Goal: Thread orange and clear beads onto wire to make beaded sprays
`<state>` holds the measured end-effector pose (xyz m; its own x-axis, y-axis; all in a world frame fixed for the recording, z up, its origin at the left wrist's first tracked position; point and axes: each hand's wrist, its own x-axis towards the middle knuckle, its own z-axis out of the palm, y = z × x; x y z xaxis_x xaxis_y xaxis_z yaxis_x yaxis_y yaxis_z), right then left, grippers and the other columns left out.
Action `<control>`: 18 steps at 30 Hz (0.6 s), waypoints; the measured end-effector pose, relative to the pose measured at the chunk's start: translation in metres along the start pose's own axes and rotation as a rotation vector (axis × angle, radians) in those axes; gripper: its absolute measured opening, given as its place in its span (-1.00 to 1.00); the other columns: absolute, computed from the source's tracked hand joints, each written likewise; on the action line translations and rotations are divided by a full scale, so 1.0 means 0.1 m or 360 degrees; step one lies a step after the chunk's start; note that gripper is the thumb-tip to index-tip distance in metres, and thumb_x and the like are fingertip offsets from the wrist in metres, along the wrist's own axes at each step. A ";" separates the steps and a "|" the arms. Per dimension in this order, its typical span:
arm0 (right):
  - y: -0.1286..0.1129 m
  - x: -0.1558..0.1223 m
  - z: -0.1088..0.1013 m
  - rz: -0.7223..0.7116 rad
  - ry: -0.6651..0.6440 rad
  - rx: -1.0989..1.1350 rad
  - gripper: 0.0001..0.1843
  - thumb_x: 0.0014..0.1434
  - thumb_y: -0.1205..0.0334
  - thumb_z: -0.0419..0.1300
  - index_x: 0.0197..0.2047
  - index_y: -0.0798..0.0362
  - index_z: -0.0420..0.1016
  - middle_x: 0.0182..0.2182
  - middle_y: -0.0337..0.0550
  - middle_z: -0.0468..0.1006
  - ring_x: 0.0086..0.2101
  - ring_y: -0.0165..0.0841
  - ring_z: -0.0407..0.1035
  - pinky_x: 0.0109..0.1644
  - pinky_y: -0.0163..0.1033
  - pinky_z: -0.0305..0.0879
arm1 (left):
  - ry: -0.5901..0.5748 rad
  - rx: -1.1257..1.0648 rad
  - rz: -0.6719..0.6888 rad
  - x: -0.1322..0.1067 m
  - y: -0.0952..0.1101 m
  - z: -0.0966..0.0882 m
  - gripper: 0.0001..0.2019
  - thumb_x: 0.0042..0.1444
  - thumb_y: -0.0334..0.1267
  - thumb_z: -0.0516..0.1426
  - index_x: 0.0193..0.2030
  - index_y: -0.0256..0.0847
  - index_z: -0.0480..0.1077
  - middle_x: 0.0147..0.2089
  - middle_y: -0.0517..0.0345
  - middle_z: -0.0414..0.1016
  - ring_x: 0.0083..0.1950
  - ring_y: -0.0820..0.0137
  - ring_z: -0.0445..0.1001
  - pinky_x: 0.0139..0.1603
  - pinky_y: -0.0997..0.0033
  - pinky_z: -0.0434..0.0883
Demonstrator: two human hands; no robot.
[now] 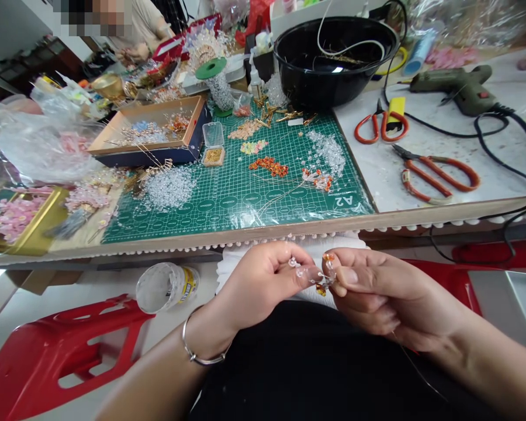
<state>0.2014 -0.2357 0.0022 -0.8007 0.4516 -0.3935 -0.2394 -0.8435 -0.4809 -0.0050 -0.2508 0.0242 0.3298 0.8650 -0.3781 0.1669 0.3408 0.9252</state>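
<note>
Beaded piece (326, 277), clear and orange, was held between your hands, in front of the green cutting mat (219, 192).
Your right hand (377, 289) had thumb and fingers pinched narrow on it, while your left hand (265, 278) gripped its other side, fingers drawn together with clear beads showing among them. On the mat, a cluster of orange beads (269, 166) lay right of centre, a wire-stemmed sprig (318, 179) lay near the right front corner, and a heap of clear beads (167, 186) covered the left part. Right of the mat lay orange-handled pliers (433, 179); a black basin (328, 88) stood at its back right.
</note>
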 end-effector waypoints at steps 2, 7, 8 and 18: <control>0.00 0.00 0.02 0.0000 0.0045 -0.0034 -0.59 0.12 0.01 0.44 -0.38 0.02 0.30 -0.66 -0.54 0.00 -0.67 -0.65 -0.30 -0.68 -0.52 -0.32 | -0.0124 -0.0134 -0.0111 0.05 -0.02 0.00 -0.60 0.08 0.10 0.32 -0.39 -0.24 0.43 -0.46 0.23 0.37 -0.43 0.49 0.25 -0.37 0.44 0.20; -0.04 -0.03 0.05 -0.0028 0.0309 -0.0241 -0.54 0.07 -0.09 0.45 -0.42 0.03 0.33 -0.68 -0.55 -0.04 -0.66 -0.65 -0.33 -0.66 -0.48 -0.36 | -0.0070 0.0470 0.0133 0.07 0.04 -0.05 -0.70 0.26 0.01 0.20 -0.23 -0.21 0.53 -0.28 0.14 0.49 -0.24 0.37 0.43 -0.16 0.35 0.31; -0.06 -0.03 0.05 -0.0015 0.0326 -0.0256 -0.53 0.05 -0.10 0.46 -0.43 0.03 0.33 -0.68 -0.55 -0.04 -0.66 -0.65 -0.33 -0.66 -0.48 -0.36 | 0.0016 0.0679 0.0298 0.05 0.07 -0.06 -0.75 0.27 -0.05 0.20 -0.12 -0.18 0.56 -0.13 0.09 0.53 -0.08 0.31 0.47 -0.02 0.31 0.33; -0.12 -0.02 0.05 -0.0171 0.0490 -0.0530 -0.58 0.15 -0.14 0.37 -0.39 0.02 0.41 -0.68 -0.47 0.06 -0.64 -0.57 -0.24 -0.61 -0.38 -0.33 | 0.0137 0.0106 0.0165 0.03 0.05 0.07 -0.81 0.28 -0.16 0.22 -0.06 -0.16 0.42 -0.15 0.16 0.53 -0.15 0.39 0.52 -0.11 0.38 0.42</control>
<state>0.2031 -0.2278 0.0121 -0.5688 0.6391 -0.5177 -0.0822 -0.6705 -0.7373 0.0036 -0.2488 0.0275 0.2679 0.9237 -0.2739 0.1982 0.2254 0.9539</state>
